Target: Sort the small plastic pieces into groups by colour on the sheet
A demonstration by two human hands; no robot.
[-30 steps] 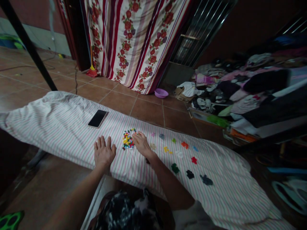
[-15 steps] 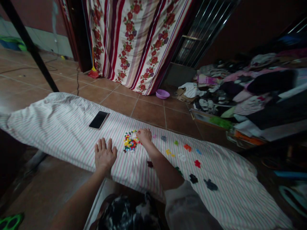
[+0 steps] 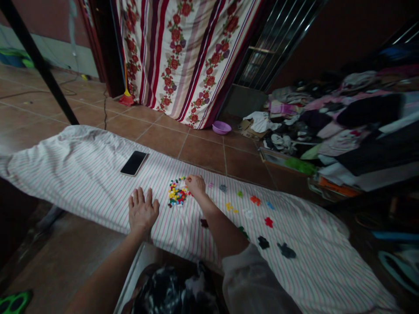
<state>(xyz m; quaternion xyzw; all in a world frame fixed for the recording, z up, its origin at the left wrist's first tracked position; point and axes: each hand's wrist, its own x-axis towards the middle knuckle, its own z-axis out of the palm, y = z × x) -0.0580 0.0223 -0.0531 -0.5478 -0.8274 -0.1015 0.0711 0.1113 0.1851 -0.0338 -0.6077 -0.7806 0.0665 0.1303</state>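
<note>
A mixed heap of small coloured pieces (image 3: 177, 196), too small to identify, lies on the striped cloth (image 3: 98, 174). My right hand (image 3: 196, 185) is at the heap's right edge, thumb and fingers pinched together; whatever they hold is too small to make out. Left of the heap, my left hand (image 3: 143, 211) rests palm down on the cloth, fingers spread. Right of my right hand are single-colour clusters: yellow pieces (image 3: 229, 207), orange pieces (image 3: 255, 200), red pieces (image 3: 269, 222), black pieces (image 3: 263, 242) and dark grey pieces (image 3: 287, 250). Dark brown pieces (image 3: 204, 223) sit beside my right forearm, which partly covers a dark green cluster.
A phone (image 3: 134, 163) lies on the cloth, left of the heap. Beyond the far edge are a tiled floor (image 3: 163, 139), a purple basin (image 3: 221, 127) and a hanging floral curtain (image 3: 183, 56). Piled clothes (image 3: 360, 117) occupy the right side. A dark pole (image 3: 42, 65) slants at upper left.
My right hand stays at the heap's right edge with its fingers still pinched, barely shifted. My left hand keeps its place on the cloth. The whole view has drifted very slightly.
</note>
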